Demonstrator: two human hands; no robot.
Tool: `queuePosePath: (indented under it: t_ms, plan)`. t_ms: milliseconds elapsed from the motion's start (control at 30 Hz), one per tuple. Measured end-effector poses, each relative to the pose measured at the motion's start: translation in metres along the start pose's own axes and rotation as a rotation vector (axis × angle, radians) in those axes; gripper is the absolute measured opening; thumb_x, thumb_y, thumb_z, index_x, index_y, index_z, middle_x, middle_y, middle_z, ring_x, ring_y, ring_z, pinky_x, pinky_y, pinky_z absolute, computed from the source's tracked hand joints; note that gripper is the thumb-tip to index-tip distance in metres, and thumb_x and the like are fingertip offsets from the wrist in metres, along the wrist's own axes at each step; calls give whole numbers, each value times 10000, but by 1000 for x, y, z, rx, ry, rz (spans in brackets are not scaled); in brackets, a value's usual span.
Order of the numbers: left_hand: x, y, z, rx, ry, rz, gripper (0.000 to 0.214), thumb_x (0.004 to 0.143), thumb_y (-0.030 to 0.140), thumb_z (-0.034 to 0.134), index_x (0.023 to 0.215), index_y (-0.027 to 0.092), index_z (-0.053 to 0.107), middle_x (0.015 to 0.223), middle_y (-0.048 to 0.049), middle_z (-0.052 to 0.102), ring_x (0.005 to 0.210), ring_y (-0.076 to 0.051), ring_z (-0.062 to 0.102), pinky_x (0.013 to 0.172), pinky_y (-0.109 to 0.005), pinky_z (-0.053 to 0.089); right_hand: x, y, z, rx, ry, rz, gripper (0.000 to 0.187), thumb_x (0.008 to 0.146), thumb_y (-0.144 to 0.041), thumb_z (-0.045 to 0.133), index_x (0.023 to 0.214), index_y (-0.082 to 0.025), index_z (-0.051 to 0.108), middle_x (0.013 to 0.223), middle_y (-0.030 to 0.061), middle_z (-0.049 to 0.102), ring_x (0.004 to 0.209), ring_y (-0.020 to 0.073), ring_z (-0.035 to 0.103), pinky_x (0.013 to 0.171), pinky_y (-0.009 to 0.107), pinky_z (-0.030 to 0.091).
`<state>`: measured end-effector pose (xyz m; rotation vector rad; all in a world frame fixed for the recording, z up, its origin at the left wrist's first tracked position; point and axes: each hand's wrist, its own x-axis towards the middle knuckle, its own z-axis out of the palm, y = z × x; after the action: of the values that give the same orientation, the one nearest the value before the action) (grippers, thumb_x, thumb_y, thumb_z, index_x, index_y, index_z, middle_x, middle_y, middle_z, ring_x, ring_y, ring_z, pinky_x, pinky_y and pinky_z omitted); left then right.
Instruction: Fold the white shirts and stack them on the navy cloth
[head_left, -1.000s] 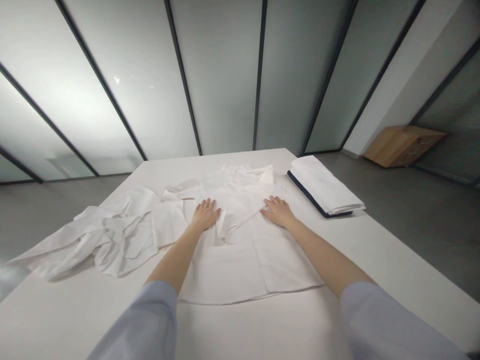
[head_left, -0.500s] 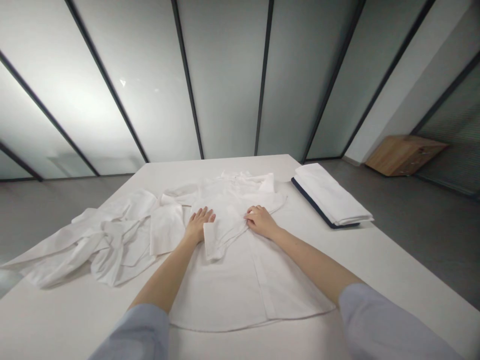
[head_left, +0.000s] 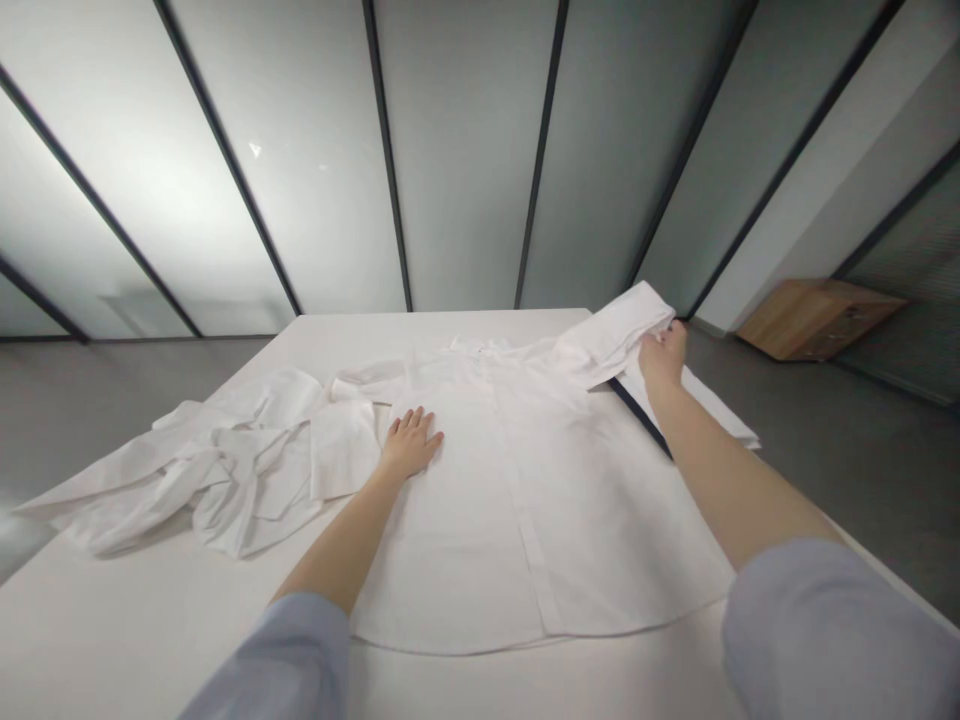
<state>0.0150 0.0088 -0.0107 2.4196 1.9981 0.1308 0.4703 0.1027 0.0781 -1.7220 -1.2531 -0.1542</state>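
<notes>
White woven cotton shirt, smooth, with buttoned placket and curved hem, lying flat under l. hand on white table. L. hand spread open, palm pressed on shirt front. Well to right of l. hand, r. hand with fingers curled, pinching raised sleeve. Left of l. hand, crumpled white garment. Just beyond r. hand, folded white cloth stack, dark-edged. Far right, wooden cabinet.

Crumpled cloth blocking left, folded stack just past right hand
</notes>
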Motion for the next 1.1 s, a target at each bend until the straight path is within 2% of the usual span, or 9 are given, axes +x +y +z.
queuePosePath:
  t_ms: [67, 200, 333, 533, 667, 767, 900, 1000, 1100]
  plan:
    - [0, 1, 1, 14, -10, 4, 594, 953, 489, 308, 1460, 183, 356, 1539, -125, 312, 1426, -268, 256, 1137, -450, 235, -35, -1, 3, -32, -142, 0, 587, 857, -294, 357, 1398, -69, 375, 1280, 200, 541, 1126, 292, 531, 959, 431, 416]
    - [0, 2, 1, 43, -38, -13, 628, 950, 516, 273, 1486, 191, 305, 1558, -131, 263, 1438, -303, 211, 1135, -474, 210, -127, -21, 24, -271, -602, -242, 525, 888, -368, 382, 1345, -130, 485, 1375, 163, 503, 1252, 274, 469, 1035, 380, 368]
    - [-2, 2, 1, 61, -70, -40, 651, 944, 539, 245, 1496, 195, 282, 1569, -133, 229, 1437, -329, 198, 1128, -498, 205, -174, -38, 36, -496, -802, -374, 562, 928, -482, 354, 1397, -185, 444, 1498, 142, 375, 1378, 303, 322, 1099, 452, 267]
    - [-22, -4, -5, 89, -68, -77, 634, 941, 536, 256, 1466, 188, 329, 1547, -153, 282, 1416, -336, 249, 1100, -514, 242, -182, -51, 35, -530, -882, -430, 648, 937, -547, 294, 1470, -181, 336, 1552, 150, 268, 1419, 324, 235, 1121, 474, 206]
    - [-30, -6, -26, 92, -71, -121, 627, 928, 595, 233, 1313, 173, 491, 1384, -172, 493, 1280, -331, 445, 993, -501, 374, -203, -72, 37, -516, -887, -457, 657, 942, -544, 278, 1482, -171, 316, 1556, 158, 252, 1423, 328, 219, 1130, 478, 176]
    - [-21, -2, -41, 110, -111, -197, 648, 916, 613, 252, 1233, 124, 536, 1229, -192, 593, 1143, -325, 557, 926, -469, 430, -223, -92, 38, -493, -887, -472, 661, 944, -527, 277, 1481, -145, 318, 1558, 181, 230, 1425, 344, 203, 1128, 494, 164]
    - [1, 4, -36, 141, -28, -92, 625, 912, 582, 322, 1354, 158, 444, 1411, -192, 462, 1293, -323, 436, 1014, -471, 366, -234, -105, 39, -487, -889, -427, 667, 945, -534, 258, 1489, -151, 302, 1562, 181, 219, 1426, 351, 193, 1119, 528, 158]
    - [13, -3, -19, 109, -55, -64, 650, 922, 591, 274, 1438, 205, 359, 1532, -157, 308, 1405, -327, 272, 1089, -526, 256, -227, -96, 37, -508, -889, -359, 698, 935, -589, 251, 1493, -173, 297, 1566, 178, 208, 1422, 373, 188, 1105, 565, 153]
    - [20, -18, -7, 86, -76, -99, 682, 923, 603, 241, 1470, 204, 320, 1556, -154, 257, 1434, -328, 204, 1114, -546, 192, -214, -79, 29, -559, -872, -272, 755, 909, -662, 265, 1495, -186, 291, 1564, 182, 209, 1414, 398, 191, 1089, 582, 167]
